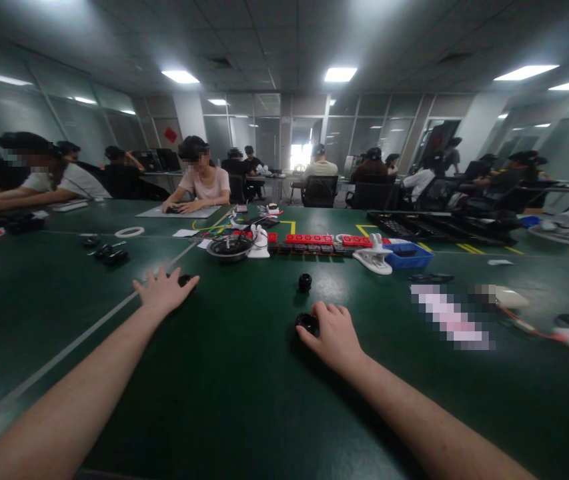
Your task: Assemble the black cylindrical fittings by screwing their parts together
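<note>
My left hand (pixel 160 293) reaches forward over the green table, its fingers spread. Just beyond its thumb and partly hidden by it is a small black part (pixel 185 279); I cannot make out whether they touch. Against the table, my right hand (pixel 334 335) has its thumb and fingers curled around a black round hollow part (pixel 306 323), whose open top faces up. A little farther off stands a smaller black round piece (pixel 305 283), apart from both hands.
A row of red-topped units (pixel 309 240) crosses the table's middle, beside a blue bin (pixel 409 256) and a round black-and-silver item (pixel 228 247). Black parts (pixel 111 254) and a white ring (pixel 129 232) lie left. A person (pixel 204 180) works opposite.
</note>
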The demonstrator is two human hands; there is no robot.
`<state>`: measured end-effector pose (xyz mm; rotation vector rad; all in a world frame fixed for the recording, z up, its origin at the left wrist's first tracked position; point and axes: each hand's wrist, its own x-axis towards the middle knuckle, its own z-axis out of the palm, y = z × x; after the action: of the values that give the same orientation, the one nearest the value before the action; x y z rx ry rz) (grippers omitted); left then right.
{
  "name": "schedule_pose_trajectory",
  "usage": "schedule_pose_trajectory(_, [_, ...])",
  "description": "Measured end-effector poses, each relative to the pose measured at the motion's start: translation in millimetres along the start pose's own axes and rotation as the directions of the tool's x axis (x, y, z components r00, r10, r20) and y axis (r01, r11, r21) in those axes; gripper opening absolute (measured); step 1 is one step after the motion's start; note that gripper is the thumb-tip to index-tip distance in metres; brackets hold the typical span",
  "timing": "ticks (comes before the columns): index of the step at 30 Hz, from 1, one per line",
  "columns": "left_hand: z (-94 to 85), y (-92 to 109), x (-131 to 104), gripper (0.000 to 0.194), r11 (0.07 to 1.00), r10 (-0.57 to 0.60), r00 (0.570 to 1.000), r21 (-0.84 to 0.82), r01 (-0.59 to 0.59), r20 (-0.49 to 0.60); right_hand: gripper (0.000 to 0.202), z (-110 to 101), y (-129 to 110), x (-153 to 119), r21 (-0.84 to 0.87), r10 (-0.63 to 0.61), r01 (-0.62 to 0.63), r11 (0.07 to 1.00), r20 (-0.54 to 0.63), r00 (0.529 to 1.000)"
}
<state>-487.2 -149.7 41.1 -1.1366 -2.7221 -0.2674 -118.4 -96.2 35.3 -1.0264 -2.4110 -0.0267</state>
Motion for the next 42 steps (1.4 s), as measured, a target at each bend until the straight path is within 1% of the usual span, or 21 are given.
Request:
schedule_pose_trajectory(2, [7.8, -10.3, 3.9, 0.07, 0.997, 0.029, 0.998, -0.067, -0.025, 0.053, 0.026, 0.2, 0.2, -0.1, 0.007, 0.002, -0.002, 1.0, 0.006, 1.0])
schedule_pose_trajectory(5, [11.0, -16.4, 7.7, 0.065, 0.992, 0.056, 0.997, -0.12, -0.049, 0.061, 0.026, -0.1, 1.0, -0.4, 0.018, 0.007, -0.008, 1.0, 0.018, 1.0])
schedule_pose_trajectory(9, [12.2, -28.1, 19.6, 0.065, 0.993, -0.002, 0.999, -0.121, 0.007, 0.045, 0.026, -1.2, 1.8, -1.0, 0.019, 0.019, -0.02, 1.0, 0.031, 0.999])
schedule_pose_trajectory(14, [17.2, -42.4, 32.9, 0.063, 0.991, -0.009, 0.999, -0.13, 0.015, 0.044, 0.025, -0.3, 1.9, -0.9, 0.028, 0.016, -0.016, 0.999, 0.024, 1.0])
schedule_pose_trajectory(18, [16.7, -44.2, 32.5, 0.064, 0.99, -0.004, 0.999, -0.141, 0.012, 0.054, 0.026, 1.0, 2.3, -1.0, 0.032, 0.008, -0.009, 0.999, 0.012, 1.0])
schedule_pose_trajectory(25, [8.2, -39.0, 23.9, 0.074, 0.998, 0.001, 0.999, -0.066, 0.001, 0.034, 0.026, -0.3, 1.5, -0.8, 0.048, 0.023, -0.024, 0.999, 0.025, 0.999])
schedule_pose_trajectory(27, [4.9, -36.1, 21.9, 0.077, 0.999, 0.008, 1.0, -0.047, -0.008, -0.007, 0.027, -0.2, 1.0, -0.9, 0.054, 0.025, -0.027, 0.998, 0.027, 0.999])
schedule_pose_trajectory(29, [1.5, -32.3, 19.6, 0.077, 0.999, -0.005, 0.997, -0.033, 0.003, -0.08, 0.027, 0.3, 0.6, -1.0, 0.059, 0.027, -0.028, 0.998, 0.024, 0.999])
schedule_pose_trajectory(32, [-3.9, -21.0, 12.1, 0.075, 0.999, -0.051, 0.981, -0.028, 0.047, -0.187, 0.028, 0.7, 0.3, -1.4, 0.066, 0.029, -0.03, 0.997, 0.023, 0.999])
schedule_pose_trajectory(34, [-6.8, -5.3, -0.1, 0.073, 1.0, -0.022, 0.967, -0.014, 0.019, -0.255, 0.027, 0.6, 0.3, -1.7, 0.068, 0.029, -0.03, 0.997, 0.021, 0.999])
schedule_pose_trajectory(35, [-7.6, 5.8, -9.5, 0.07, 0.999, 0.042, 0.954, 0.0, -0.044, -0.296, 0.027, 0.5, 0.3, -1.8, 0.068, 0.028, -0.029, 0.997, 0.02, 0.999])
schedule_pose_trajectory(36, [-7.6, 19.0, -21.3, 0.068, 0.99, 0.138, 0.94, 0.016, -0.14, -0.311, 0.027, 0.4, 0.4, -1.8, 0.068, 0.027, -0.028, 0.997, 0.022, 0.999])
schedule_pose_trajectory(37, [-6.7, 34.0, -35.4, 0.067, 0.968, 0.245, 0.92, 0.029, -0.248, -0.306, 0.027, 0.5, 0.4, -1.8, 0.068, 0.026, -0.028, 0.997, 0.025, 0.999])
schedule_pose_trajectory(38, [-4.9, 50.2, -51.4, 0.067, 0.931, 0.356, 0.89, 0.033, -0.363, -0.284, 0.027, 0.6, 0.4, -1.7, 0.067, 0.026, -0.028, 0.997, 0.03, 0.999])
schedule_pose_trajectory(39, [-2.3, 66.9, -68.4, 0.068, 0.876, 0.47, 0.846, 0.02, -0.481, -0.252, 0.027, 0.9, 0.5, -1.5, 0.067, 0.027, -0.029, 0.997, 0.035, 0.999])
schedule_pose_trajectory(40, [0.8, 83.4, -85.6, 0.068, 0.809, 0.571, 0.792, -0.013, -0.587, -0.216, 0.027, 1.2, 0.4, -1.2, 0.067, 0.029, -0.031, 0.997, 0.038, 0.999])
schedule_pose_trajectory(41, [4.1, 98.9, -101.9, 0.07, 0.744, 0.649, 0.741, -0.062, -0.666, -0.175, 0.027, 1.6, 0.4, -0.9, 0.067, 0.031, -0.034, 0.997, 0.04, 0.999])
schedule_pose_trajectory(42, [7.2, 112.9, -116.5, 0.073, 0.697, 0.693, 0.707, -0.122, -0.707, -0.137, 0.028, 1.9, 0.3, -0.6, 0.068, 0.034, -0.037, 0.997, 0.039, 0.999])
